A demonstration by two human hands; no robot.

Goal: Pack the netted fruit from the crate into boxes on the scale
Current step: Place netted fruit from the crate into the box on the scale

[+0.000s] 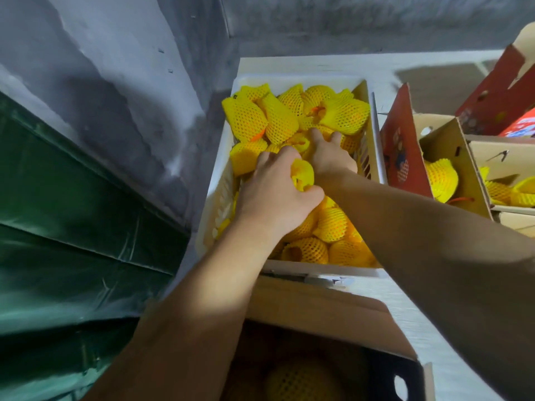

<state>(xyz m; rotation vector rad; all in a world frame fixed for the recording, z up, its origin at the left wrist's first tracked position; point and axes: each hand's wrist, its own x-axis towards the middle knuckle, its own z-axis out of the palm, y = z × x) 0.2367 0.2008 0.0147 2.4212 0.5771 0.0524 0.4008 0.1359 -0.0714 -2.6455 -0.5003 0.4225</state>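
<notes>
Inside crate [373,157] | left hand [275,186] grips netted fruit [302,175] | net's open end up

We can read no text anywhere. The red carton flap [401,146] carries a printed picture and pale marks, too blurred for us to make out. The red-and-white box [521,125] at the far right shows white shapes that may be characters, unreadable for us.
</notes>
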